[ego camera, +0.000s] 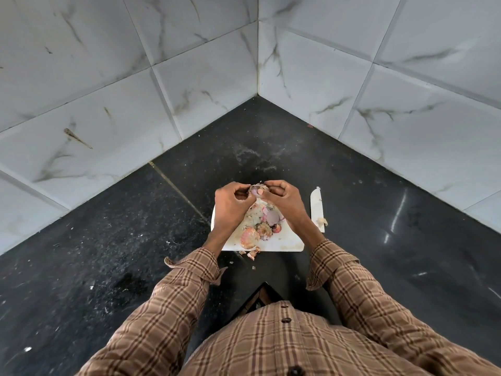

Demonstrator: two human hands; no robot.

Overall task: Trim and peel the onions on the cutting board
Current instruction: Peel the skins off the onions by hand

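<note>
A small purple onion [255, 190] is held above the far end of the white cutting board [282, 244]. My left hand [230, 203] grips it from the left and my right hand [282, 199] pinches its papery skin from the right. On the board below lie a peeled purple onion [272, 217], an unpeeled pinkish onion [250, 238], another brownish one [264, 230] and a heap of loose skins [253, 217]. A white knife [317, 210] lies to the right of the board, apart from both hands.
The board sits on a dark speckled counter [135, 240] in a corner between two marble-tiled walls [108, 90]. Skin scraps [253, 253] lie at the board's near edge and on the counter. My checked sleeves fill the foreground.
</note>
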